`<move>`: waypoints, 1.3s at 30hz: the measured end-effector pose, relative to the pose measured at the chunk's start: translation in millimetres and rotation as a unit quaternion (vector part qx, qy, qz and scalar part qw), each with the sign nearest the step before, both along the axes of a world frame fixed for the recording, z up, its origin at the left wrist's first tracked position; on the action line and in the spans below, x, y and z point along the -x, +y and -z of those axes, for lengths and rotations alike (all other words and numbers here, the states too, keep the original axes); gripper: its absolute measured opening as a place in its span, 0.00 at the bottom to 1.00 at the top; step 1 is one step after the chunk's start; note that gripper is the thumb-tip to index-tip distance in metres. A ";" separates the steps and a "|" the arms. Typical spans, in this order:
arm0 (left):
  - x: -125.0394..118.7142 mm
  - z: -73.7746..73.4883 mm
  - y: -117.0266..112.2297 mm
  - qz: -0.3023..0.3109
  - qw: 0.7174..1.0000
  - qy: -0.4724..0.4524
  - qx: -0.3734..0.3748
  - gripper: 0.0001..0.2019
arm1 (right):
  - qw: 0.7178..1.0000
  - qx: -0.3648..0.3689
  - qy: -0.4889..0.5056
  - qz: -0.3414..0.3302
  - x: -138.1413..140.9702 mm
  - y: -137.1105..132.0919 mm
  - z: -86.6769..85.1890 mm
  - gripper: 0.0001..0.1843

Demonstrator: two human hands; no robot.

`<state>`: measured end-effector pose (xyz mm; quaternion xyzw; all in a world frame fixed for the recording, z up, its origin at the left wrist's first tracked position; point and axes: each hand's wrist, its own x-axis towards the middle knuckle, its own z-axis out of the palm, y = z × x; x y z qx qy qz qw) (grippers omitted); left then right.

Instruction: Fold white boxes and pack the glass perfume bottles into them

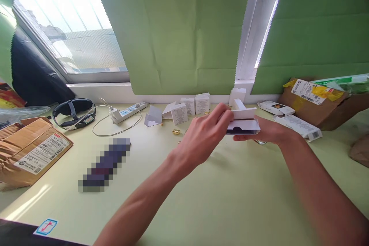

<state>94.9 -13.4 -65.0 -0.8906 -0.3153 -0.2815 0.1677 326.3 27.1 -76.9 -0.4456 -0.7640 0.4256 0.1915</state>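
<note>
Both my hands hold a small white carton [243, 121] above the pale green table [230, 200], a little right of centre. My left hand [206, 134] pinches its left end with thumb and fingers closed. My right hand [266, 132] cups it from below and behind, fingers mostly hidden under the carton. The carton's top flap stands open and a dark part shows along its lower edge. Several small white boxes [190, 109] stand on the table just beyond my hands, and a small brass-coloured piece [176, 132] lies near them.
A brown parcel [29, 152] sits at the left edge, another brown parcel [317, 102] at the back right. A white power strip [128, 112] with cable and a black headband device [73, 112] lie at the back left. Long white boxes [296, 125] lie at the right.
</note>
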 end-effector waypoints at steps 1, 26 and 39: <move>-0.4 0.2 -0.4 0.001 1.000 -0.002 -0.003 0.21 | 1.000 -0.001 0.012 -0.003 -0.6 0.4 0.0 0.24; 8.1 -3.4 20.1 0.085 0.975 -0.147 0.145 0.10 | 1.000 -0.024 0.003 0.002 1.0 14.8 17.0 0.26; -6.2 26.0 39.1 0.052 0.958 -0.071 0.274 0.12 | 0.989 0.072 -0.086 -0.099 -17.2 16.8 20.9 0.31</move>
